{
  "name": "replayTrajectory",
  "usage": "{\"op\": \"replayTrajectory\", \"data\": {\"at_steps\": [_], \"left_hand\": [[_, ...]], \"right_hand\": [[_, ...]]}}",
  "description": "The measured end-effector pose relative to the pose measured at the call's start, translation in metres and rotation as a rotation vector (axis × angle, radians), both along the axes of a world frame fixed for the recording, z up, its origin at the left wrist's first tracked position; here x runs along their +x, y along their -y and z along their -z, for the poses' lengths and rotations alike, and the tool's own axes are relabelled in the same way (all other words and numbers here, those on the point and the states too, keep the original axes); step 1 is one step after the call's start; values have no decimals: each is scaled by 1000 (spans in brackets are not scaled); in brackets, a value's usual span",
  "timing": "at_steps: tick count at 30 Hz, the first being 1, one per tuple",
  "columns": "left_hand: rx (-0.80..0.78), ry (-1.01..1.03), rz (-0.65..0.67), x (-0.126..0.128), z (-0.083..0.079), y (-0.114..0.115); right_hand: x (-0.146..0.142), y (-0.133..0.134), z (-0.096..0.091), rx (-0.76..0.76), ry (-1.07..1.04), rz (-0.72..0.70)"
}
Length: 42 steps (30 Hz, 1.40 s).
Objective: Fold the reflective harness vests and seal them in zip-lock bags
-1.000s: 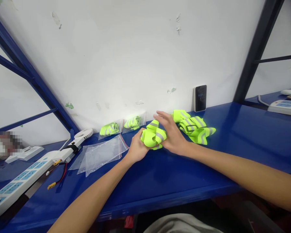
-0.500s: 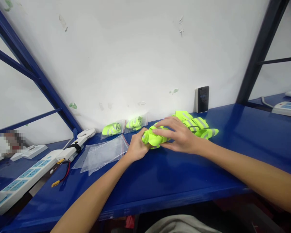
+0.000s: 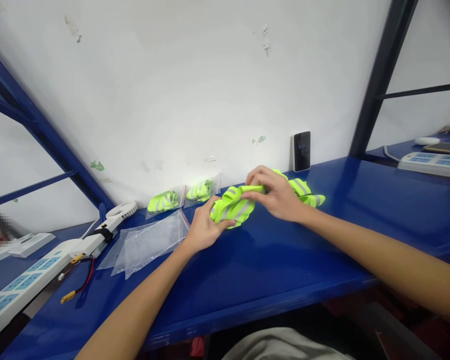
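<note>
Where the blue desk (image 3: 270, 270) meets the white wall, flat clear bags (image 3: 150, 242) lie just left of the hands. The left hand (image 3: 202, 230) has its grip clamped on the near left side of a neon-yellow strap bundle (image 3: 230, 210), which rests on the desk near its middle. The right hand (image 3: 277, 197) has its grip pinched together on a strap end at the bundle's top. Loose straps (image 3: 309, 195) lie just behind that hand. Two bagged straps (image 3: 163, 201) lean at the wall.
</note>
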<state>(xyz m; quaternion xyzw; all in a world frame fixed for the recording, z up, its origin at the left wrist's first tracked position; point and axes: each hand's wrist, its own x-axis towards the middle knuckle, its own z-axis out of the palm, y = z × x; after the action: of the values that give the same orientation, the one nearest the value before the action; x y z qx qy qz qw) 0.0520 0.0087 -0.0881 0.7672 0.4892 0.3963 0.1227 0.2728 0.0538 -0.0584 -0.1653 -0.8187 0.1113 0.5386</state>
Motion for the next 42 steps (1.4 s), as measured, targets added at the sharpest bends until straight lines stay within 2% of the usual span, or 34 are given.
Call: {"op": "replayTrajectory", "data": {"at_steps": [4, 7, 10, 15, 18, 22, 25, 31, 34, 36, 37, 39, 42], "left_hand": [[-86, 41, 105, 5, -2, 6], [-181, 93, 197, 8, -3, 12], [-260, 180, 280, 11, -3, 19], [-338, 290, 395, 14, -6, 31], [-293, 246, 403, 13, -9, 35], [-133, 126, 374, 12, -11, 34], [-12, 31, 383, 11, -12, 32], [206, -190, 354, 7, -14, 37], [446, -428, 325, 3, -12, 36], [595, -513, 274, -1, -9, 30], [641, -515, 223, -4, -8, 25], [618, -491, 59, -14, -7, 13], [382, -544, -223, -39, -10, -3]], "right_hand": [[0, -2, -2, -160, -16, 23], [0, -5, 2, -220, 37, 24], [0, -8, 4, -279, 99, -42], [-5, -2, 8, -476, 135, -213], [-11, 4, 16, -684, 108, -350], [-21, 9, 29, -1029, 5, -570], [-27, 12, 34, -1185, -128, -656], [-27, 15, 39, -1302, -146, -771], [-24, 12, 42, -1356, 24, -873], [-23, 9, 42, -1360, 166, -881], [-23, 7, 42, -1332, 188, -833], [-22, 4, 40, -1200, 175, -647], [-20, -2, 34, -891, 159, -351]]}}
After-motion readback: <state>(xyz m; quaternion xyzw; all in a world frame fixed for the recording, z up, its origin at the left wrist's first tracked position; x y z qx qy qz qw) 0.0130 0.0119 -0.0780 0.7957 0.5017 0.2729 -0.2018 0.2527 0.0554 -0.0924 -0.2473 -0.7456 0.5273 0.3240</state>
